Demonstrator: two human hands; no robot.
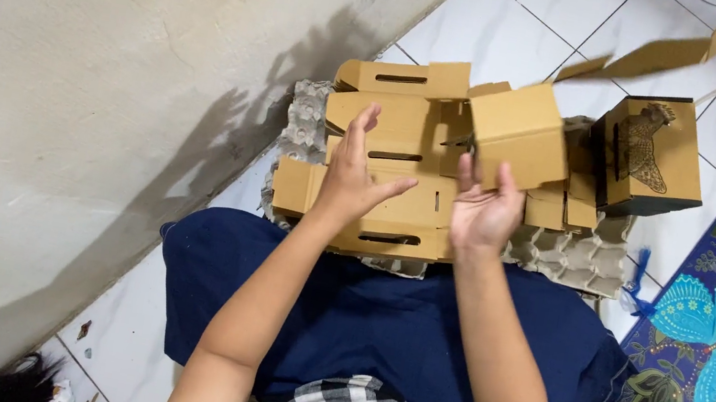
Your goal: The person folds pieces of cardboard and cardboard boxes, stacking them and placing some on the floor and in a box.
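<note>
My left hand [352, 176] hovers open, fingers spread, over a stack of flat brown cardboard box blanks [389, 129] with slot handles. My right hand [482, 214] is also open, palm up, just under a folded plain cardboard box [515, 140] that is tilted in the air above the stack; whether the fingertips touch it is unclear. Both hands hold nothing firmly.
A finished cardboard box with a bird print [651, 155] stands at the right on grey egg trays [567, 255]. An open flat blank [664, 54] lies behind it. A plastered wall [86, 88] runs along the left; a blue butterfly-patterned mat [710, 357] covers the right floor.
</note>
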